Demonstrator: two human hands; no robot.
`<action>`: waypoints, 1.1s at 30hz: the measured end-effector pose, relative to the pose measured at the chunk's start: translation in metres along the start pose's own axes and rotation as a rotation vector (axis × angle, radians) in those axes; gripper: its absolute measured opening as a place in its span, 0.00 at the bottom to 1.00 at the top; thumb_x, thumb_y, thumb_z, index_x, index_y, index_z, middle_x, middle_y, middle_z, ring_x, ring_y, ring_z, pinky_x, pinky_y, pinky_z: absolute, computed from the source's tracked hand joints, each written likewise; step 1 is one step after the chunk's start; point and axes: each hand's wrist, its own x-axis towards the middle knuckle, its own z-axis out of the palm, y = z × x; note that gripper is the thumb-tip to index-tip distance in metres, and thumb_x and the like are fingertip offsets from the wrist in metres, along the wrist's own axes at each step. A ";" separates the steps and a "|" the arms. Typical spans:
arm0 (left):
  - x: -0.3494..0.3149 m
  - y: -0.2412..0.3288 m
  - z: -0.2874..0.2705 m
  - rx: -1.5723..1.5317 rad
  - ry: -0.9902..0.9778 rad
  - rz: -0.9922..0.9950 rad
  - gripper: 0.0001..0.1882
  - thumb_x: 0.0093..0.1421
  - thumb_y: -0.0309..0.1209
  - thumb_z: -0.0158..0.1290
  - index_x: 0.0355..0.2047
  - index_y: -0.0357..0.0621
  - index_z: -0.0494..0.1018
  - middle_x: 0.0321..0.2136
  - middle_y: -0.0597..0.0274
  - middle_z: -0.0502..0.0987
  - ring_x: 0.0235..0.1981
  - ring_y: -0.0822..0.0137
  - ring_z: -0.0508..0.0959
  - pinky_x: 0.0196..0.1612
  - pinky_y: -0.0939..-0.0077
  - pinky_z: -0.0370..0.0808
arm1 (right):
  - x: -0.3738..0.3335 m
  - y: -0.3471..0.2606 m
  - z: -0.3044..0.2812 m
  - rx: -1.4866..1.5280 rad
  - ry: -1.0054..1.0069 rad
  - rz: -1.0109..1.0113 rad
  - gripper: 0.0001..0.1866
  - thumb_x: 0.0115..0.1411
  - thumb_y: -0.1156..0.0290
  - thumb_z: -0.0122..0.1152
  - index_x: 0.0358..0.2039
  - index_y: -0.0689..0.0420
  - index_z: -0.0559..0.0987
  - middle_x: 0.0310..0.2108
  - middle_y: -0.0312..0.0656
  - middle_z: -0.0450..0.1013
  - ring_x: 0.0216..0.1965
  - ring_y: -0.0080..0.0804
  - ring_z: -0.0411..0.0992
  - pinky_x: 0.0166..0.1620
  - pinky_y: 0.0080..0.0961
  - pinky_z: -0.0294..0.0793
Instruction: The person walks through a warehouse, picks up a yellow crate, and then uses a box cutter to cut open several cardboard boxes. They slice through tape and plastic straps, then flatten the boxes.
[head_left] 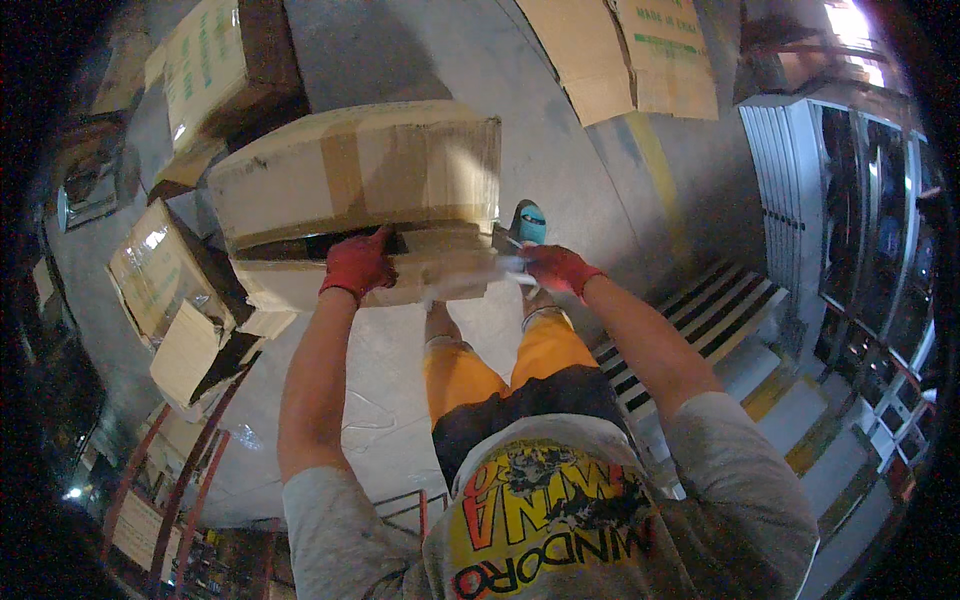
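A large brown cardboard box (285, 180) lies in front of me with a long dark gap along its near upper edge. My left hand (360, 265), in a red glove, is closed on the cardboard at this gap, its fingers reaching to the dark opening. At the box's right end my right hand (560, 270), also red-gloved, has its fingers closed. A thin pale strip (510, 272) shows at those fingertips, smeared by motion, so its kind cannot be made out. The box's contents are hidden in shadow.
More cardboard boxes (205, 75) stand at the left, one (165, 265) with loose flaps. Flat cardboard (590, 50) lies at the far side. A slatted pallet (715, 320) is on the right, near pale metal shelving (780, 180). Red metal bars (190, 480) stand at lower left.
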 end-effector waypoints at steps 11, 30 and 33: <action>0.007 0.012 -0.012 0.103 0.034 -0.004 0.52 0.40 0.44 0.72 0.67 0.59 0.62 0.43 0.48 0.82 0.43 0.45 0.82 0.48 0.51 0.79 | -0.028 0.036 -0.062 0.600 0.431 -0.243 0.19 0.67 0.61 0.57 0.50 0.62 0.77 0.42 0.49 0.79 0.43 0.41 0.77 0.50 0.35 0.75; 0.019 0.037 -0.030 -0.350 0.609 0.065 0.27 0.54 0.37 0.59 0.55 0.51 0.72 0.38 0.46 0.82 0.38 0.43 0.82 0.41 0.48 0.80 | -0.062 -0.170 -0.140 0.506 0.902 -0.561 0.15 0.69 0.65 0.57 0.51 0.61 0.74 0.38 0.40 0.77 0.37 0.26 0.74 0.42 0.28 0.75; 0.039 0.020 -0.081 -0.381 0.554 -0.087 0.44 0.48 0.43 0.66 0.64 0.51 0.61 0.38 0.42 0.81 0.39 0.39 0.81 0.42 0.46 0.79 | -0.086 -0.193 -0.129 0.821 0.891 -0.583 0.16 0.69 0.63 0.56 0.51 0.61 0.74 0.38 0.40 0.77 0.37 0.27 0.74 0.42 0.27 0.75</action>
